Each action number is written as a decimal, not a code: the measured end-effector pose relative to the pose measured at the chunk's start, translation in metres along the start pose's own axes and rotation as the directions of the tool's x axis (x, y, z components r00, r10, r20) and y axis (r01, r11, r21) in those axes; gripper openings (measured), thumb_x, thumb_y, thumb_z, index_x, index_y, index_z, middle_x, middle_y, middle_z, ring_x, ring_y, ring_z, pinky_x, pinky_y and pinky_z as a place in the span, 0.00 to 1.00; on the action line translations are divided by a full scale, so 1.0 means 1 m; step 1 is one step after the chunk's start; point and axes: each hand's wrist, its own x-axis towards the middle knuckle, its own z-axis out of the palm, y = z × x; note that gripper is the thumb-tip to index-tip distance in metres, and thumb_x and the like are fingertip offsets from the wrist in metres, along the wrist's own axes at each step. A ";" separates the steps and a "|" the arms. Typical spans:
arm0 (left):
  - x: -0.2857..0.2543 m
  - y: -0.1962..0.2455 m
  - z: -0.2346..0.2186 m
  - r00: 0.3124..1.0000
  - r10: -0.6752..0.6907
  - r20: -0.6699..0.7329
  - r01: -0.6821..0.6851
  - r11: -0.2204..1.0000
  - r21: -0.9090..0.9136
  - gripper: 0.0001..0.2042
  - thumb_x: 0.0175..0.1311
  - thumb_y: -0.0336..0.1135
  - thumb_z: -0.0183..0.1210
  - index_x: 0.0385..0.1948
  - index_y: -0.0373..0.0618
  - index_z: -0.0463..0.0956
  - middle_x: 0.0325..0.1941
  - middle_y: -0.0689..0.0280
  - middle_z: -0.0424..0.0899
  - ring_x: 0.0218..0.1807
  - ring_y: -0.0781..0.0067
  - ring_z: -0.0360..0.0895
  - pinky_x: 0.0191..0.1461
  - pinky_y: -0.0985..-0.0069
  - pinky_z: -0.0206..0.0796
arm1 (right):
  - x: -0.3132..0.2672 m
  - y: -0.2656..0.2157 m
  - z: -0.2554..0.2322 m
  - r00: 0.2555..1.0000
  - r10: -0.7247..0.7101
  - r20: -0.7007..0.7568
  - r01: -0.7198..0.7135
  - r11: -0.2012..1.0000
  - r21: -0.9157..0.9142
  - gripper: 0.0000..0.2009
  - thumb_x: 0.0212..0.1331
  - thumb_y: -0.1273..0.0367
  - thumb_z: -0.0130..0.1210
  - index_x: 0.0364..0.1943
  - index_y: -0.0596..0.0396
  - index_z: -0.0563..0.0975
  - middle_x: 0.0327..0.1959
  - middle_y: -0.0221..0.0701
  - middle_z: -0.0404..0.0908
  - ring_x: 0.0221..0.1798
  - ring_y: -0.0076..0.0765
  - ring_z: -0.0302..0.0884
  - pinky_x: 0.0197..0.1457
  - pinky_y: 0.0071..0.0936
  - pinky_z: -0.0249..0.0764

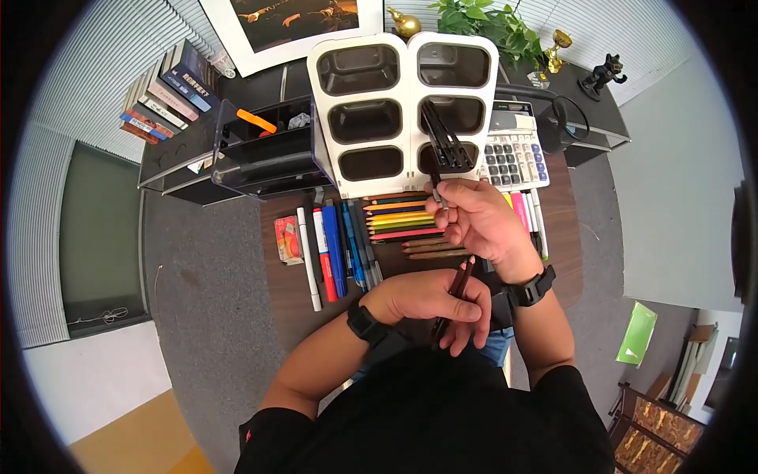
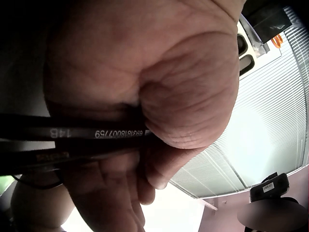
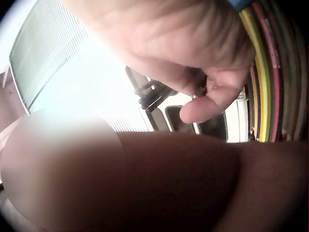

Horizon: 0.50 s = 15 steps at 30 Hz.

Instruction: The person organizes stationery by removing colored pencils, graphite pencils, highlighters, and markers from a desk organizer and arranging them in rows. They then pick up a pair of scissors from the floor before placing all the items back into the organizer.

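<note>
My left hand [image 1: 442, 299] grips a couple of dark pencils [image 1: 463, 276] close to my body, their tips pointing up past the thumb. In the left wrist view, one dark pencil [image 2: 77, 133] shows "14B" printed on its barrel. With thumb and fingertips, my right hand [image 1: 485, 220] pinches a dark pencil [image 1: 437, 189] at the front right of a white organizer [image 1: 412, 118] with several dark compartments. A bunch of black pencils [image 1: 444, 138] leans in its right-hand column, just beyond those fingers.
Colored pencils [image 1: 403, 222] lie in a row before the organizer. Markers and pens [image 1: 332, 249] are lined up left of them, beside a small red box [image 1: 288, 239]. A calculator [image 1: 513, 158] stands right of the organizer, a clear desk rack [image 1: 264, 154] left.
</note>
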 end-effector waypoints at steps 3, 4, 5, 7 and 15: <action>0.001 -0.001 -0.001 1.000 -0.011 0.006 0.011 1.000 0.009 0.15 0.75 0.44 0.56 0.41 0.39 0.76 0.42 0.53 0.86 0.32 0.66 0.87 0.30 0.76 0.75 | -0.002 0.001 0.000 1.000 -0.003 0.002 0.003 0.999 -0.043 0.13 0.70 0.68 0.55 0.52 0.64 0.78 0.30 0.30 0.81 0.26 0.21 0.76 0.19 0.19 0.69; 0.002 -0.001 -0.001 1.000 -0.018 0.009 0.018 1.000 0.018 0.15 0.75 0.44 0.56 0.41 0.39 0.76 0.42 0.53 0.86 0.32 0.66 0.87 0.30 0.76 0.75 | -0.002 0.001 0.000 1.000 -0.003 0.003 0.003 0.999 -0.042 0.13 0.70 0.68 0.55 0.52 0.64 0.78 0.30 0.30 0.81 0.26 0.21 0.76 0.19 0.19 0.69; 0.002 -0.001 -0.001 1.000 -0.019 0.008 0.019 1.000 0.019 0.15 0.75 0.44 0.56 0.41 0.39 0.76 0.42 0.53 0.86 0.32 0.66 0.87 0.30 0.76 0.75 | -0.001 0.001 0.000 1.000 0.001 0.005 -0.001 0.999 -0.044 0.13 0.70 0.69 0.55 0.52 0.65 0.77 0.30 0.30 0.81 0.26 0.22 0.76 0.20 0.20 0.70; 0.002 0.000 0.000 1.000 -0.023 0.007 0.022 0.999 0.023 0.15 0.75 0.44 0.56 0.41 0.38 0.76 0.42 0.53 0.86 0.32 0.66 0.87 0.30 0.76 0.75 | 0.000 0.001 0.000 1.000 0.002 0.008 -0.002 0.999 -0.044 0.13 0.70 0.69 0.54 0.52 0.65 0.77 0.29 0.30 0.80 0.26 0.22 0.76 0.20 0.20 0.72; 0.000 0.000 0.001 0.999 0.025 0.023 -0.024 1.000 -0.008 0.15 0.75 0.44 0.56 0.41 0.38 0.76 0.41 0.53 0.85 0.31 0.66 0.86 0.30 0.75 0.76 | -0.014 -0.006 0.009 0.998 0.002 -0.065 -0.012 0.990 -0.140 0.14 0.72 0.67 0.54 0.52 0.65 0.77 0.35 0.35 0.84 0.29 0.26 0.80 0.24 0.23 0.78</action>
